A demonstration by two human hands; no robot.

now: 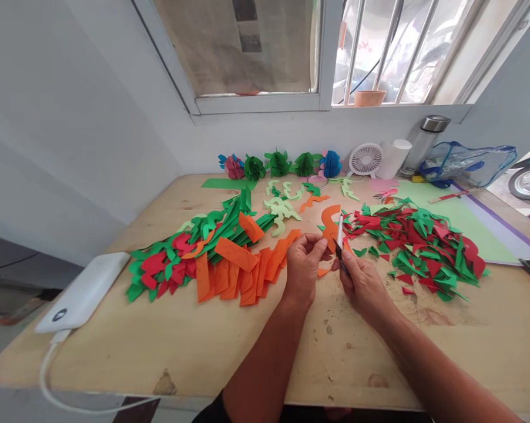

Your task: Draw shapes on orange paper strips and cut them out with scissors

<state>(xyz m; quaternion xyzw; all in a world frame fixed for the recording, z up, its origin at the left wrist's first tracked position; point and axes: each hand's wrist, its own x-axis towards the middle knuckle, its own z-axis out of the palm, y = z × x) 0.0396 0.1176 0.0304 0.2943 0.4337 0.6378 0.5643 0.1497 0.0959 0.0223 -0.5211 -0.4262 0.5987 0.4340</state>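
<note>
Location: craft corner, home or small workshop, cannot tell which. Evidence: scissors (340, 228), paper scraps (428, 241) and paper figures (278, 164) at wooden table (194, 346); barred window (387, 47); motorbike wheel (529, 182) at right.

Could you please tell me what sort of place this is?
It looks like a paper-craft corner, perhaps in a home or small workshop: scissors in the right hand, a heap of red and green paper pieces, and folded paper figures along the wall.
</note>
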